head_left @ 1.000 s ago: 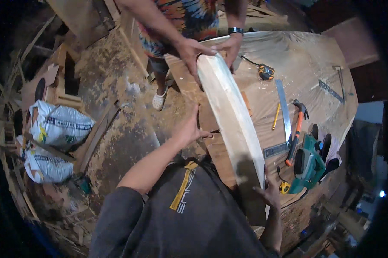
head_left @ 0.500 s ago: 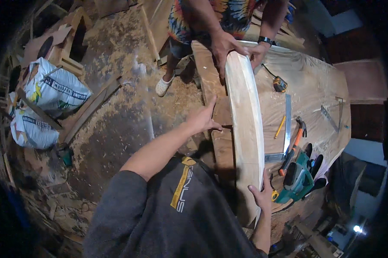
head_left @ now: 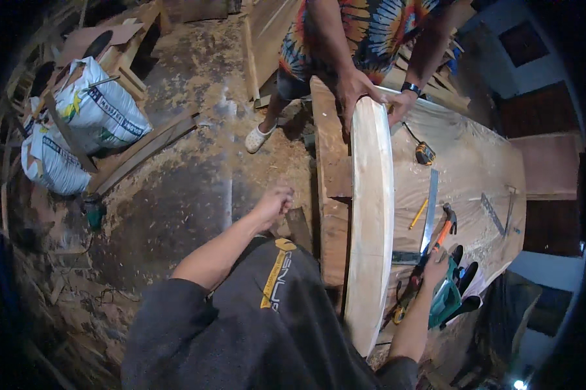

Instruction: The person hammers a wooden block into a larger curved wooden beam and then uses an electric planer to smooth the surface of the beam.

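Observation:
A long, pale, curved wooden beam (head_left: pixel 371 227) runs from near my body to the far side of the workbench. Its far end is held by both hands (head_left: pixel 358 91) of a person in a colourful patterned shirt. My left hand (head_left: pixel 275 207) hovers left of the beam over the floor, fingers curled in and nothing visible in them. On the bench to the right, my right hand (head_left: pixel 434 266) closes round the handle of a claw hammer (head_left: pixel 445 231) with an orange grip. The hammer's head still lies by the metal square (head_left: pixel 429 208).
Beside the hammer are a green power tool (head_left: pixel 445 302) and a yellow pencil (head_left: pixel 418 214). A tape measure (head_left: pixel 425 153) lies farther up the plastic-covered bench (head_left: pixel 481 162). White sacks (head_left: pixel 98 110) and a curved timber (head_left: pixel 143 153) stand on the shavings-strewn floor at left.
My right hand has left the beam's near end and gone to the hammer handle. My left hand has drawn back from beside the beam, its fingers now curled. The view has shifted.

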The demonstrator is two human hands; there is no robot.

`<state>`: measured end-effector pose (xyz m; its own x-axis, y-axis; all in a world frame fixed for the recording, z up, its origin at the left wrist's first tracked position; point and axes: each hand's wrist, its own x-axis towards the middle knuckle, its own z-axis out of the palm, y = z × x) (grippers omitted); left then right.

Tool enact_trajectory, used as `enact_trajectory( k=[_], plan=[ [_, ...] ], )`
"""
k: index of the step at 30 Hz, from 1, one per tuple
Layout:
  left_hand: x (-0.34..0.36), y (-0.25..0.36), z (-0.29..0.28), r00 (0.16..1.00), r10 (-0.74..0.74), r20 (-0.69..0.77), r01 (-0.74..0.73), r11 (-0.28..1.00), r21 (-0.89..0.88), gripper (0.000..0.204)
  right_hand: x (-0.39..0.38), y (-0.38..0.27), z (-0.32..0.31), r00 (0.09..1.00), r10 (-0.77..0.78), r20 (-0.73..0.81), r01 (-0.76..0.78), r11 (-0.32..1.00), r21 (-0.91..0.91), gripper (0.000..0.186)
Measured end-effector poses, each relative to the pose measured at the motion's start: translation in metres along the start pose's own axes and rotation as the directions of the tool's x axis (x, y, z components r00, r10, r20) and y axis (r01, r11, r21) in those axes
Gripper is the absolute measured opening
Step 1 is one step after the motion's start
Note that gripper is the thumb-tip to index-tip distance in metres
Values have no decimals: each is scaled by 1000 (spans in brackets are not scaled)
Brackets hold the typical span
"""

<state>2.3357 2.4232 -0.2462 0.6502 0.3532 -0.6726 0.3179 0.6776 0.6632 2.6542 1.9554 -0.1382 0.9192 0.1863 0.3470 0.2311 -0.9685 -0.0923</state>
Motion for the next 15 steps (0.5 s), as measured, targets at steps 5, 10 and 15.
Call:
enact_trajectory(
  k=[5, 10, 15],
  plan=[
    [-51, 21, 21, 1000, -25, -6, 22, 947, -321, 26, 27, 37, 51, 958, 109, 267, -116, 993, 12, 58],
    [-38, 22, 38, 994, 54, 91, -7, 891, -454, 27, 42, 90, 62, 937, 121, 328, -154, 985, 77, 42],
    [-41, 31, 37, 992, 88, 92, -43, 911, -411, 19, 89, 17, -26, 712, 236, 661, -546, 778, 310, 17]
  ],
)
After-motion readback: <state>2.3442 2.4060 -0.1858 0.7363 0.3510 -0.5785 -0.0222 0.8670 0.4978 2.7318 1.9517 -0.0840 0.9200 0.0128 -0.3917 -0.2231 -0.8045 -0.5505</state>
